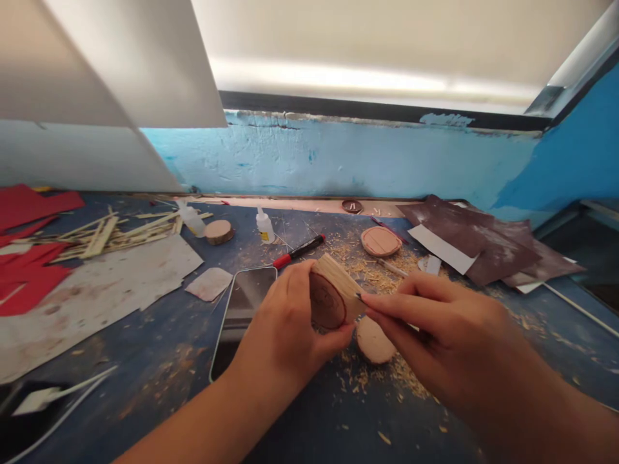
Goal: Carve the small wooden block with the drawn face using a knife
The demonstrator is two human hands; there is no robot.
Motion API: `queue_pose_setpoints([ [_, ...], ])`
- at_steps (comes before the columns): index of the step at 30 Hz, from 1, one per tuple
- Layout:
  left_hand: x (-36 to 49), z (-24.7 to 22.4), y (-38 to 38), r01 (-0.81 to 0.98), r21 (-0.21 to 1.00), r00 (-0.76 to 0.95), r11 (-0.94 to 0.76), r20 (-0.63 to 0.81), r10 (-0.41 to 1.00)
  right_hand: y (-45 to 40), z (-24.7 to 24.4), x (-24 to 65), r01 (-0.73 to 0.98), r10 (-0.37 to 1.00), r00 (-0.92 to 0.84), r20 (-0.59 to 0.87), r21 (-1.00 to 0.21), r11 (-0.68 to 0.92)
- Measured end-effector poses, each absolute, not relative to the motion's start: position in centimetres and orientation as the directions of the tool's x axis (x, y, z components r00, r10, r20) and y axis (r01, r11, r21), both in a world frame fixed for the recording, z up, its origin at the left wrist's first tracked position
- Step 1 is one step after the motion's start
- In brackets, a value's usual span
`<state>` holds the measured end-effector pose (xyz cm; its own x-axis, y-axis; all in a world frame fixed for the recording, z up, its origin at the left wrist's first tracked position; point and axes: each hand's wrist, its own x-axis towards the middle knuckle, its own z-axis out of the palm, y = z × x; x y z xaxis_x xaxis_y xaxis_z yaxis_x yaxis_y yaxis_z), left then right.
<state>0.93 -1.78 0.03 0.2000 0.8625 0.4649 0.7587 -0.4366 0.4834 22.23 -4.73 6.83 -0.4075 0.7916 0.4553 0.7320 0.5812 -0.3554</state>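
My left hand (285,328) is closed around a small wooden piece (338,293), tilted so that a brown oval face with a dark red rim shows beside a pale side. My right hand (440,322) pinches a thin tool (360,297), whose dark tip touches the pale side of the piece; most of the tool is hidden by the fingers. Below the piece, a round wooden disc (375,340) lies among shavings, partly covered by my right fingers. Further back is another round disc (381,241) with a reddish rim.
A phone (244,303) lies left of centre, near a red and black marker (298,251). Two glue bottles (265,227) and a wood slice (219,232) stand behind. Thin sticks (104,235) and red sheets (31,277) lie left, sandpaper (483,238) right.
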Motion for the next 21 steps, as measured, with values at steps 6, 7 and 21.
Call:
queue_pose_setpoints([
  [6,1.1,0.2,-1.9,0.768,0.438,0.215,-0.466,0.51,0.833,-4.8,6.5,22.1,0.754,0.791,-0.411,0.453,-0.319,0.574],
  [7,1.2,0.2,-2.0,0.769,0.42,0.223,-0.482,0.53,0.818,-4.8,6.5,22.0,0.759,0.789,-0.409,0.459,-0.309,0.573],
  [21,2.4,0.7,-2.5,0.794,0.186,0.329,-0.579,0.67,0.666,-4.0,5.6,20.9,0.709,0.729,-0.343,0.592,-0.345,0.615],
])
